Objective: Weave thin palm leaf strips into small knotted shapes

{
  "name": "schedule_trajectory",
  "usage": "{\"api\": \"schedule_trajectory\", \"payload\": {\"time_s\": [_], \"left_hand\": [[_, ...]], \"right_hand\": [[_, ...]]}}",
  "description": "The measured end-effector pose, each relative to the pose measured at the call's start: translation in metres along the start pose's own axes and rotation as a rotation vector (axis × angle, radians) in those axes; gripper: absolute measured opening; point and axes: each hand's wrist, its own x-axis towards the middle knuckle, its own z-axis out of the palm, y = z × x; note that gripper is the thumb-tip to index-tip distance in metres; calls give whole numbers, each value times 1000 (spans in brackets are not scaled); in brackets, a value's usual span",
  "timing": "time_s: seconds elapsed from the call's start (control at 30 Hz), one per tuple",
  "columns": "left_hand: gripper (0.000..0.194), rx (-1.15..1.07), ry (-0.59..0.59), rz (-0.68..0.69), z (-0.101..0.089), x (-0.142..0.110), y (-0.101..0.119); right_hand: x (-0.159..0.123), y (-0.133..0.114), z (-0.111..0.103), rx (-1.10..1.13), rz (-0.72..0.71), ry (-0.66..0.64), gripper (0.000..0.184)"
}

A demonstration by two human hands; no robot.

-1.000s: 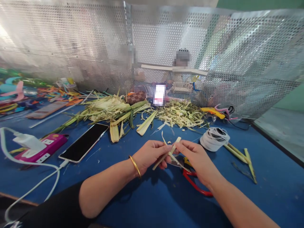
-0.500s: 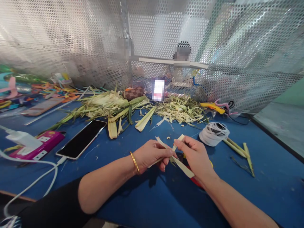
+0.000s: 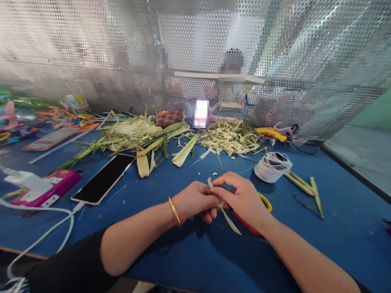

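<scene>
Pinching a pale leaf strip [image 3: 231, 224] in the left hand [image 3: 195, 200] and right hand [image 3: 241, 197], brought close together over a blue table [image 3: 189, 256]. Leaving one end dangling below the grip. Partly covering curved red and yellow handles [image 3: 248, 227], just right of the grip. Wearing a gold bangle [image 3: 174, 211], left of it. Beyond the grip: shredded leaves [image 3: 230, 138], with longer leaves [image 3: 131, 132] farther left and a perforated screen [image 3: 189, 40] behind. Right of the grip: a coil of white cord [image 3: 270, 171] near cut stalks [image 3: 301, 184]. Left: a dark-screened phone [image 3: 104, 179] on a white cable [image 3: 71, 228], beside a magenta power strip [image 3: 65, 182].
</scene>
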Motion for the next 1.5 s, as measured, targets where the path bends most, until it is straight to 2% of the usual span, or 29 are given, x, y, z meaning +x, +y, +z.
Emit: {"api": "schedule_trajectory", "payload": {"time_s": [0.1, 0.27, 0.37, 0.43, 0.47, 0.5, 0.57, 0.63, 0.7, 0.77, 1.0, 1.07, 1.17, 1.2, 1.23, 1.33, 1.4, 1.5], "left_hand": [[25, 31, -28, -35, 2, -3, 5], [25, 26, -67, -27, 1, -3, 6], [27, -52, 13, 45, -2, -1, 4], [33, -140, 78, 83, -6, 1, 3], [37, -185, 102, 101, -8, 2, 3], [40, -226, 119, 118, -10, 2, 4], [43, -276, 146, 146, -13, 3, 4], [39, -273, 185, 158, -14, 4, 5], [31, -235, 235, 161, -14, 4, 4], [25, -201, 271, 168, -13, 5, 3], [24, -236, 273, 179, -14, 6, 2], [25, -304, 253, 168, -15, 5, 4], [26, -422, 219, 160, -17, 4, 7], [26, -447, 213, 163, -17, 3, 7], [25, -462, 212, 171, -17, 3, 8], [26, -460, 208, 188, -16, 4, 7], [26, -442, 190, 187, -15, 6, 6], [27, -434, 180, 183, -13, 6, 4]], "right_hand": [[-2, 0, 4, 66, 64, 31, 15], [-2, 4, 4, 44, 13, 138, 14], [1, 5, -4, -19, -19, 255, 12], [2, 5, -11, -33, 21, 343, 17], [3, 5, -15, -28, 49, 342, 20], [3, 4, -17, -24, 74, 297, 25], [3, 4, -20, -43, 104, 113, 32], [3, 3, -19, -90, 119, -86, 34], [1, 2, -17, -132, 114, -196, 34], [1, 0, -15, -165, 84, -209, 35], [0, 3, -15, -282, 6, -78, 34], [1, 6, -16, -367, -74, 23, 30], [1, 8, -16, -548, -327, 245, 20], [1, 7, -15, -597, -422, 276, 19], [0, 5, -14, -633, -510, 265, 19], [-4, 0, -5, -695, -707, 120, 24], [-7, -1, 1, -741, -765, 58, 25], [-9, 3, 7, -726, -769, 70, 24]]}}
